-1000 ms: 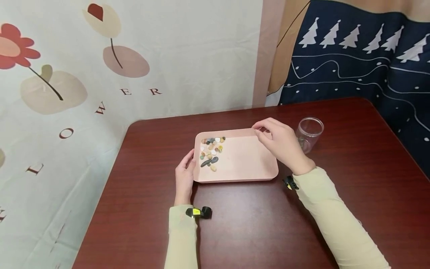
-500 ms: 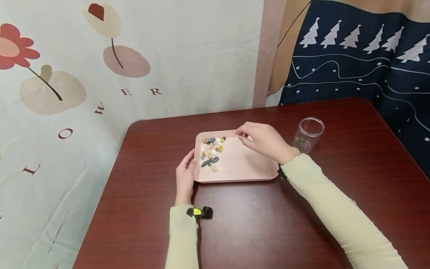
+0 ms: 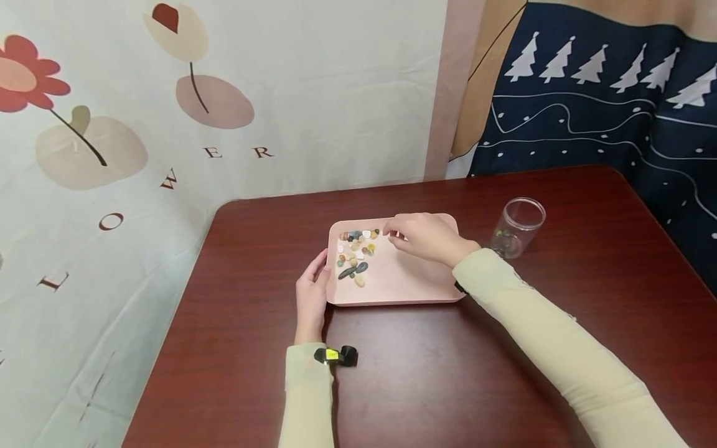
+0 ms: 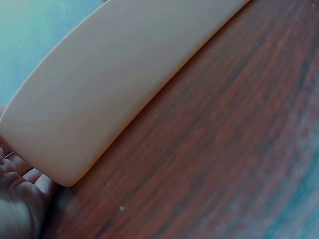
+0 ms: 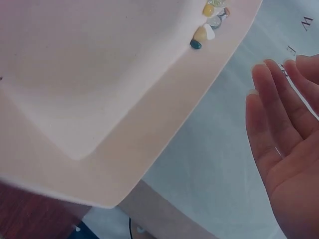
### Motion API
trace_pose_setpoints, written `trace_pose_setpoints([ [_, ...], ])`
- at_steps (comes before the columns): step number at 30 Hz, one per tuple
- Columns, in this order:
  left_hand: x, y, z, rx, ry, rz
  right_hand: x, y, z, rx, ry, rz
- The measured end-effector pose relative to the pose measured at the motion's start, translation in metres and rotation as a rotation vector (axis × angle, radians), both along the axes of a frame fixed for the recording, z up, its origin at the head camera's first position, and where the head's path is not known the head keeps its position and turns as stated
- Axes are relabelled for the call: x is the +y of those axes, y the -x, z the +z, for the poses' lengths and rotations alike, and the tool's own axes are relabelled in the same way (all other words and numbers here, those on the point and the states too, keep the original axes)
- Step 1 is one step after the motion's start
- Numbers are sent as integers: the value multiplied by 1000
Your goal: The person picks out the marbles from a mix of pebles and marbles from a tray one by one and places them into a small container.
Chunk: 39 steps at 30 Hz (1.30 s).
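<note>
A pink rectangular tray [image 3: 414,283] lies on the table, with several small coloured stones [image 3: 355,252] grouped along its left side. Two dark elongated stones [image 3: 353,270] are among them. My left hand [image 3: 311,298] holds the tray's left side, thumb at the rim and fingers along the outer wall; in the left wrist view the fingers [image 4: 30,174] are partly hidden by the tray wall. Over the tray's back half hovers my right hand [image 3: 426,238], fingertips just right of the upper stones. The right wrist view shows its fingers [image 5: 281,107] loosely bent, with nothing held.
A clear glass cup [image 3: 518,227] stands to the right of the tray, with a few small stones at its bottom. The dark red wooden table [image 3: 403,379] backs onto a flower-print cloth [image 3: 336,93] and a navy tree-print cloth [image 3: 588,118].
My right hand has moved left and lower, from the tray's back right rim to near the stones. My left hand stays at the tray's left side, and the stones look unmoved.
</note>
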<state>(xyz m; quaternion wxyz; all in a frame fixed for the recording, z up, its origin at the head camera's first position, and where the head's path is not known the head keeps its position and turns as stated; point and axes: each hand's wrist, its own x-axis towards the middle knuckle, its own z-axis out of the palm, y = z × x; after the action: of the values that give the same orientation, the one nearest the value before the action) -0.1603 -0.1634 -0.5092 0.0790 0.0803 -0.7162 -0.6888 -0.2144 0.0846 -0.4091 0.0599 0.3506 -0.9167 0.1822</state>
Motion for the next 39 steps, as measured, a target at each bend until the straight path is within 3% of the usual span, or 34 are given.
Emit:
trace_pose_setpoints([
  [10, 0, 0, 0, -9, 17, 7, -16, 10, -10, -150, -31, -17],
  [19, -1, 2, -3, 8, -2, -7, -32, 20, -28, -164, -75, -10],
  [28, 1, 2, 0, 15, -12, -9, -39, 25, -32, -258, -162, -20],
  [39, 1, 2, 0, 11, -22, -5, -47, 29, -37, -311, -203, -40],
])
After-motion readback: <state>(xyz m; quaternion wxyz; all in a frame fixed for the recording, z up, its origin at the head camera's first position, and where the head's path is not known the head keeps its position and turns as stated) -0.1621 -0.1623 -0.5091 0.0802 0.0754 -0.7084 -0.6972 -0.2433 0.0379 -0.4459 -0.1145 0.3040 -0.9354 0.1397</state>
